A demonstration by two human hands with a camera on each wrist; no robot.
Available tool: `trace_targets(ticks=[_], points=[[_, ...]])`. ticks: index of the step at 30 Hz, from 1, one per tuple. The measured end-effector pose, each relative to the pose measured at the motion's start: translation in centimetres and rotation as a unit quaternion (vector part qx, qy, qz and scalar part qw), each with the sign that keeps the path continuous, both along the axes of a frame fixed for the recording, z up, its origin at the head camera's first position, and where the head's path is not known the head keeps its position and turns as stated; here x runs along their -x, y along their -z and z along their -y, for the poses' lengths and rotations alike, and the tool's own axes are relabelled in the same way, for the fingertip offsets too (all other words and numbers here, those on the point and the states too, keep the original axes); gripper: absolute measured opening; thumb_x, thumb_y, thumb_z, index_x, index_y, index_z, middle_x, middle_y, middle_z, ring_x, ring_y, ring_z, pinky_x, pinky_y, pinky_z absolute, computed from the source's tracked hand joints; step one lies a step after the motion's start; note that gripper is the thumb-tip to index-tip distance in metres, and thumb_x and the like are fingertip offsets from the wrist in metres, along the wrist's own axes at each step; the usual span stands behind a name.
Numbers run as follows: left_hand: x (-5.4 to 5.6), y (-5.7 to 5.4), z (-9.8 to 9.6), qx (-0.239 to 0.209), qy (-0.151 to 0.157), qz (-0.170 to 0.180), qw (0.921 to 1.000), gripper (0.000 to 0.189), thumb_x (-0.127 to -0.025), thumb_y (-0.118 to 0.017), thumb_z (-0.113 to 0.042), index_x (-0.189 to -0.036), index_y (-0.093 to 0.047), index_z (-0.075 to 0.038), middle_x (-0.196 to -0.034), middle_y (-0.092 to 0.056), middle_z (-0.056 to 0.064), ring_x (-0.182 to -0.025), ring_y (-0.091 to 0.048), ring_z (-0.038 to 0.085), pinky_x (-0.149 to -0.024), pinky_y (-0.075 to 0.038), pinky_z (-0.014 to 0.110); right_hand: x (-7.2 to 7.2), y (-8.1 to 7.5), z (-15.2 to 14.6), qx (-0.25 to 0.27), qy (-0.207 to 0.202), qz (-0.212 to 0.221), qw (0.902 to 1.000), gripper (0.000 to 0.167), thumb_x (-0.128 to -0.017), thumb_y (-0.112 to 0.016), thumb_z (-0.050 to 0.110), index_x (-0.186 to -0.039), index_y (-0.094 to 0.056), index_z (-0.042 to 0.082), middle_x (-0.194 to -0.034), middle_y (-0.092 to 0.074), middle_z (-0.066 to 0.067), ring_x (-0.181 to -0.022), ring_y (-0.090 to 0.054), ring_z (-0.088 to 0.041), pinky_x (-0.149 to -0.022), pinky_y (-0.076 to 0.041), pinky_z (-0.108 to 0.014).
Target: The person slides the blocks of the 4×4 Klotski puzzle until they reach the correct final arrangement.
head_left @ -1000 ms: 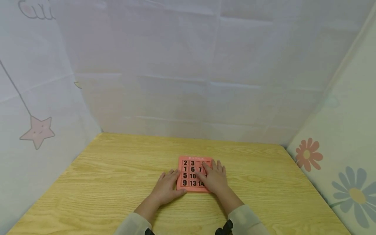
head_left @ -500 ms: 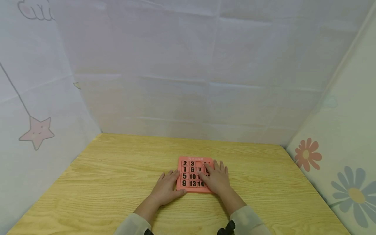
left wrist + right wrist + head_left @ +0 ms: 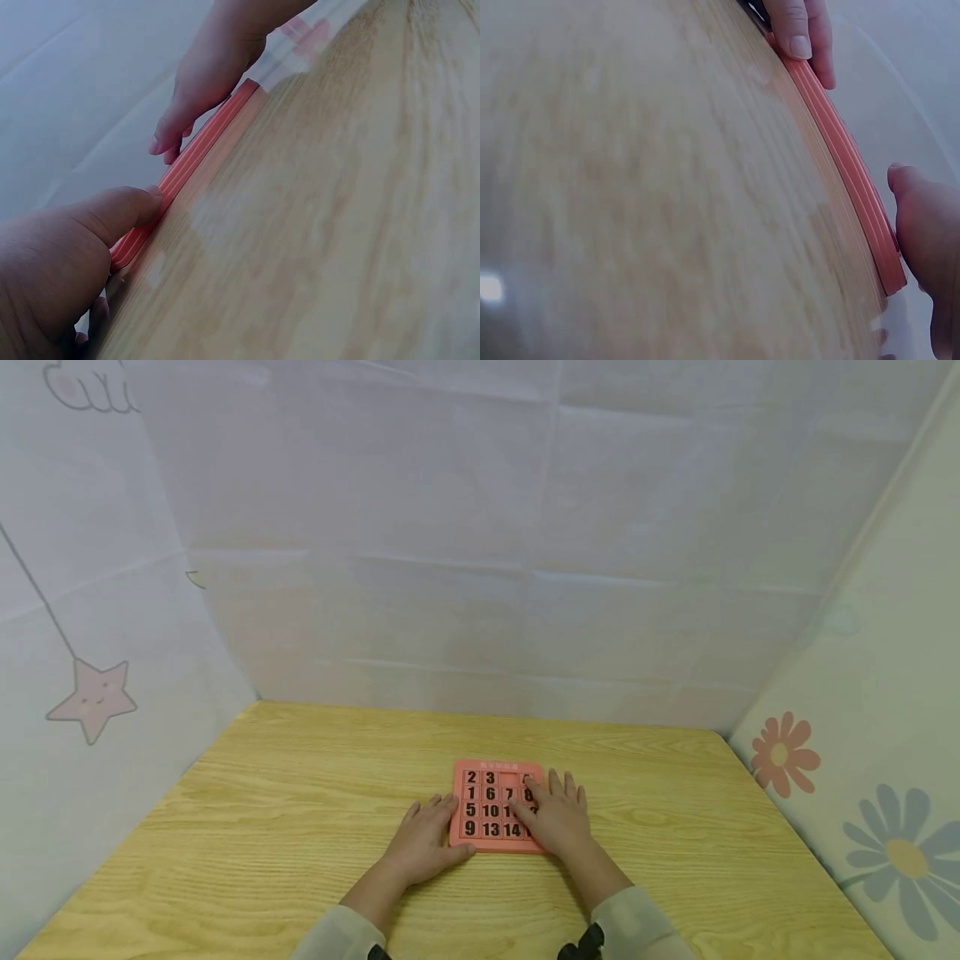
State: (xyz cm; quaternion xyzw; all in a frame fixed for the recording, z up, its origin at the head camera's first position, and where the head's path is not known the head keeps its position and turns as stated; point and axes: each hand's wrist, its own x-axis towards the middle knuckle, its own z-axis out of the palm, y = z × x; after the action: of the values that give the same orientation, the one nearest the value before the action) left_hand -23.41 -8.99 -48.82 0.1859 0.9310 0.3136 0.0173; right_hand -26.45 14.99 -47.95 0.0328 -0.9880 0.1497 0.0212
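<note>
A pink number slide puzzle (image 3: 491,845) lies flat on the wooden table, black numbers on its tiles. A gap shows in its top row, third column. My left hand (image 3: 422,845) holds the near left corner, fingers along the left side and thumb (image 3: 135,206) against the near edge. Over the right part of the board is my right hand (image 3: 561,818), its index fingertip at the top right tile (image 3: 527,778) and its thumb lower, by the 11 tile. The outer fingers stretch past the right edge. Part of the right column is hidden under this hand.
The wood-grain table (image 3: 300,793) extends around the puzzle on all sides. A pale cloth backdrop (image 3: 480,568) hangs behind it and on both sides, with a printed star (image 3: 93,700) at left and flowers (image 3: 783,754) at right.
The right hand has shifted slightly to the right, and the top-row tile under its index finger has slid right, exposing the gap in the third column. The left hand stays in place.
</note>
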Motion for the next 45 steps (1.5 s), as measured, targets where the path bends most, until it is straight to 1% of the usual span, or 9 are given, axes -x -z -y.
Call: trace_targets(ticks=[6, 14, 19, 24, 30, 35, 38, 45], points=[[0.0, -0.1, 0.1, 0.000, 0.001, 0.000, 1.0000, 0.087, -0.084, -0.070, -0.051, -0.148, -0.040, 0.000, -0.153, -0.042, 0.017, -0.146, -0.031, 0.038, -0.122, -0.015, 0.059, 0.1, 0.3, 0.7, 0.008, -0.007, -0.007, 0.9999, 0.069, -0.096, -0.043, 0.063, -0.149, -0.044, 0.019, -0.160, -0.027, -0.021, -0.150, -0.013, -0.045, -0.120, -0.012, -0.064], [0.1, 0.1, 0.0, 0.006, 0.000, -0.005, 1.0000, 0.087, -0.085, -0.068, -0.052, -0.148, -0.040, -0.001, -0.154, -0.041, 0.016, -0.147, -0.030, 0.037, -0.122, -0.014, 0.058, 0.1, 0.1, 2.3, 0.012, -0.029, -0.013, 0.9994, 0.067, -0.096, -0.045, 0.061, -0.146, -0.048, 0.017, -0.159, -0.029, -0.020, -0.149, -0.015, -0.045, -0.120, -0.014, -0.064], [0.1, 0.1, 0.1, 0.003, 0.002, -0.009, 1.0000, 0.087, -0.084, -0.069, -0.052, -0.148, -0.040, 0.001, -0.153, -0.042, 0.017, -0.146, -0.030, 0.038, -0.122, -0.014, 0.059, 0.3, 0.2, 3.4, 0.010, -0.036, -0.013, 0.9992, 0.069, -0.096, -0.041, 0.065, -0.146, -0.048, 0.019, -0.159, -0.030, -0.020, -0.149, -0.016, -0.044, -0.120, -0.015, -0.062], [0.1, 0.0, 0.1, 0.003, 0.002, -0.003, 1.0000, 0.087, -0.085, -0.069, -0.052, -0.148, -0.040, 0.000, -0.154, -0.041, 0.016, -0.147, -0.029, 0.037, -0.122, -0.014, 0.058, 0.4, 0.1, 4.3, 0.005, -0.046, -0.010, 0.9989, 0.069, -0.096, -0.041, 0.065, -0.148, -0.046, 0.021, -0.160, -0.027, -0.019, -0.149, -0.016, -0.045, -0.121, -0.015, -0.062], [0.0, -0.2, 0.1, 0.001, 0.008, -0.003, 1.0000, 0.086, -0.085, -0.069, -0.051, -0.148, -0.040, 0.001, -0.153, -0.042, 0.017, -0.146, -0.031, 0.039, -0.121, -0.015, 0.060, 0.4, 0.0, 5.1, -0.008, -0.053, -0.003, 0.9986, 0.068, -0.096, -0.040, 0.066, -0.149, -0.044, 0.023, -0.161, -0.026, -0.018, -0.149, -0.017, -0.044, -0.121, -0.016, -0.062], [0.0, -0.2, 0.1, 0.004, 0.010, -0.001, 0.9999, 0.086, -0.085, -0.069, -0.051, -0.148, -0.040, 0.001, -0.153, -0.042, 0.017, -0.146, -0.031, 0.039, -0.121, -0.016, 0.061, 0.6, 0.1, 5.4, -0.024, -0.052, 0.008, 0.9983, 0.069, -0.095, -0.035, 0.069, -0.150, -0.041, 0.029, -0.162, -0.023, -0.015, -0.151, -0.013, -0.041, -0.122, -0.012, -0.060], [0.0, -0.2, 0.0, 0.006, 0.011, -0.001, 0.9999, 0.086, -0.086, -0.069, -0.051, -0.148, -0.040, 0.001, -0.153, -0.042, 0.017, -0.146, -0.031, 0.039, -0.120, -0.016, 0.061, 0.6, 0.1, 5.5, -0.025, -0.053, 0.012, 0.9982, 0.068, -0.095, -0.035, 0.070, -0.151, -0.040, 0.031, -0.163, -0.022, -0.015, -0.152, -0.011, -0.040, -0.122, -0.011, -0.059], [0.1, -0.1, 0.1, 0.008, 0.009, -0.004, 0.9999, 0.086, -0.086, -0.069, -0.051, -0.148, -0.041, 0.001, -0.153, -0.042, 0.016, -0.146, -0.031, 0.038, -0.121, -0.015, 0.060, 0.5, 0.0, 5.1, -0.019, -0.052, 0.007, 0.9985, 0.067, -0.096, -0.038, 0.067, -0.149, -0.044, 0.026, -0.162, -0.024, -0.016, -0.151, -0.014, -0.042, -0.121, -0.013, -0.062]])
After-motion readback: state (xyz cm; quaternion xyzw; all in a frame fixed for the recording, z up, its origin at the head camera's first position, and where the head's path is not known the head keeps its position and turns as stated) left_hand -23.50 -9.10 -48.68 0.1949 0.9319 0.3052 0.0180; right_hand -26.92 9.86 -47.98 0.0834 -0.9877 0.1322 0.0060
